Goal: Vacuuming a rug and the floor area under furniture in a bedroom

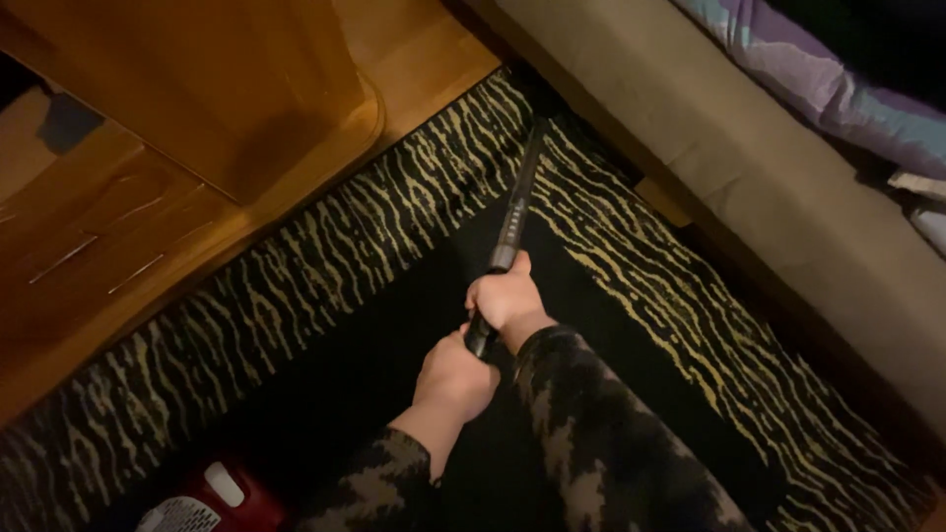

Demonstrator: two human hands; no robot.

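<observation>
While both fists [505, 296] clasp wand [510, 225], arms outstretched

Both arms wear long sleeves in a dark camouflage print, with blotches of black, grey-brown and a paler tan running into one another. The right sleeve [601, 433] looks loose and soft, and its cuff ends just behind the right hand [506, 299] at the wrist. The left sleeve [379, 488] has the same pattern and stops further back, leaving a stretch of bare forearm behind the left hand [453, 379]. Both hands are bare, with no gloves.
</observation>
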